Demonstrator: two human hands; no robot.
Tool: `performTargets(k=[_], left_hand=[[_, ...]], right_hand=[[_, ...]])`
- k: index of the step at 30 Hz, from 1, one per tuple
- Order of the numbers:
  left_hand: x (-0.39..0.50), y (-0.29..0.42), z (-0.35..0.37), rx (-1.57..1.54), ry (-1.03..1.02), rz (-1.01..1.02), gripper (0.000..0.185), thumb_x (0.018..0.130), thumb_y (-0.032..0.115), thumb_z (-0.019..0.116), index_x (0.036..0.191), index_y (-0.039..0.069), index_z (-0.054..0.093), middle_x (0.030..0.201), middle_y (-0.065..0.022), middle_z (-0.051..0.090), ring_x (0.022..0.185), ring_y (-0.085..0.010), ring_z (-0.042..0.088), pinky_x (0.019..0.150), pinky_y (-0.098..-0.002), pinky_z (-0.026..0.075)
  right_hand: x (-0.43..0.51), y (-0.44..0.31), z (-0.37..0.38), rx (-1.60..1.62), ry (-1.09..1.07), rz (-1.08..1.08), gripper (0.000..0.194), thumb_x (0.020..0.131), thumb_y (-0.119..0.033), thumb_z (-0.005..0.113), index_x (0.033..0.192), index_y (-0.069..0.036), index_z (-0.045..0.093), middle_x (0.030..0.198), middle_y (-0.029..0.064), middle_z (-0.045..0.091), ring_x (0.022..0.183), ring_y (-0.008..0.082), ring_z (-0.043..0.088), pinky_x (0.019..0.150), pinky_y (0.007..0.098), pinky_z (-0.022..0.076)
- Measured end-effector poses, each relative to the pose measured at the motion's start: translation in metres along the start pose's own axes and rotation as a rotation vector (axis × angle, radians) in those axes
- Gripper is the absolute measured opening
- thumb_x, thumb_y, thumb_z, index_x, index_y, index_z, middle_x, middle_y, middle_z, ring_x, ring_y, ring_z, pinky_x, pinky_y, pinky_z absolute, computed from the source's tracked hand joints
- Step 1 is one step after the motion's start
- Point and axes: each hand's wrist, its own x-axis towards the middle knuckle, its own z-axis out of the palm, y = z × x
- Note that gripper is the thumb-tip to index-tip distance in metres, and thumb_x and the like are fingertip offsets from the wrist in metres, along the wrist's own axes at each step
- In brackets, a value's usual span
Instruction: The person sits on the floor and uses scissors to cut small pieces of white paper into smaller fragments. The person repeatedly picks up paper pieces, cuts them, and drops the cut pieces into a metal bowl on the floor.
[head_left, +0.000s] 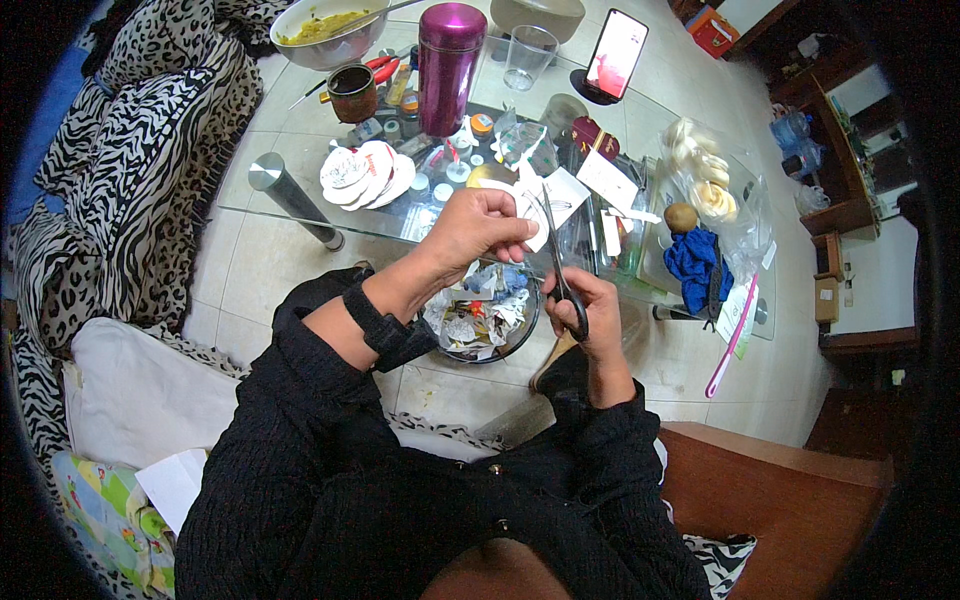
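Note:
My left hand (476, 229) pinches a piece of white paper (529, 221) between thumb and fingers, above the near edge of a glass coffee table (292, 214). In my right hand (596, 304) is a pair of scissors (556, 259) with dark handles, its blades pointing away from me and across the paper. Whether the blades are parted is hard to tell. Just behind them, a white sheet with a line drawing (568, 191) overlaps the held piece in view. Below my hands stands a round waste bin (484, 319) filled with paper scraps.
A stack of cut paper pieces (367, 176) lies left on the table. Behind stand a purple metallic flask (450, 75), a brown mug (352, 94), a clear plastic cup (529, 60) and a phone on a stand (616, 56). A blue cloth (697, 266) hangs at the table's right side.

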Motion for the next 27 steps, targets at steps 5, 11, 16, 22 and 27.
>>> performTargets(k=[5, 11, 16, 22, 27], left_hand=[[-0.001, 0.0028, -0.0027, 0.011, -0.043, -0.021, 0.015, 0.076, 0.01, 0.068, 0.072, 0.002, 0.056, 0.063, -0.007, 0.062, 0.051, -0.0085, 0.059, 0.043, -0.0155, 0.043], [-0.0021, 0.0069, -0.0045, 0.035, -0.066, -0.043, 0.013, 0.076, 0.009, 0.067, 0.072, 0.002, 0.057, 0.064, -0.0076, 0.062, 0.05, -0.008, 0.058, 0.043, -0.0157, 0.043], [-0.0023, 0.0078, -0.0053, 0.025, -0.073, -0.04, 0.013, 0.076, 0.009, 0.068, 0.071, 0.002, 0.057, 0.064, -0.008, 0.062, 0.05, -0.008, 0.058, 0.043, -0.0158, 0.043], [-0.0011, 0.0069, -0.0066, 0.019, -0.088, -0.04, 0.014, 0.076, 0.008, 0.068, 0.071, 0.003, 0.056, 0.064, -0.0086, 0.062, 0.05, -0.0084, 0.058, 0.043, -0.0161, 0.044], [-0.002, 0.0075, -0.0064, 0.049, -0.102, -0.041, 0.016, 0.078, 0.012, 0.066, 0.071, 0.004, 0.055, 0.063, -0.0061, 0.061, 0.05, -0.0074, 0.056, 0.044, -0.0172, 0.042]], right_hand=[[-0.0018, -0.0026, -0.0008, -0.07, -0.013, -0.005, 0.052, 0.07, -0.042, 0.073, 0.09, 0.003, 0.056, 0.061, 0.0014, 0.051, 0.045, 0.0062, 0.046, 0.04, 0.0183, 0.0344], [-0.0036, -0.0031, -0.0034, -0.027, -0.037, 0.029, 0.047, 0.07, -0.037, 0.074, 0.089, 0.002, 0.056, 0.061, 0.0012, 0.052, 0.045, 0.0061, 0.045, 0.04, 0.018, 0.0341], [-0.0035, -0.0011, -0.0029, -0.014, -0.038, 0.018, 0.043, 0.071, -0.033, 0.074, 0.089, 0.002, 0.056, 0.06, 0.0011, 0.051, 0.044, 0.0058, 0.045, 0.039, 0.0175, 0.0338], [-0.0033, -0.0018, -0.0039, 0.009, -0.045, 0.036, 0.032, 0.073, -0.02, 0.073, 0.089, 0.002, 0.058, 0.062, 0.0004, 0.053, 0.046, 0.0053, 0.047, 0.04, 0.0179, 0.0364], [-0.0035, -0.0024, -0.0045, -0.019, -0.026, 0.052, 0.028, 0.073, -0.018, 0.072, 0.087, 0.002, 0.058, 0.062, 0.0007, 0.053, 0.046, 0.0055, 0.048, 0.039, 0.0183, 0.0363]])
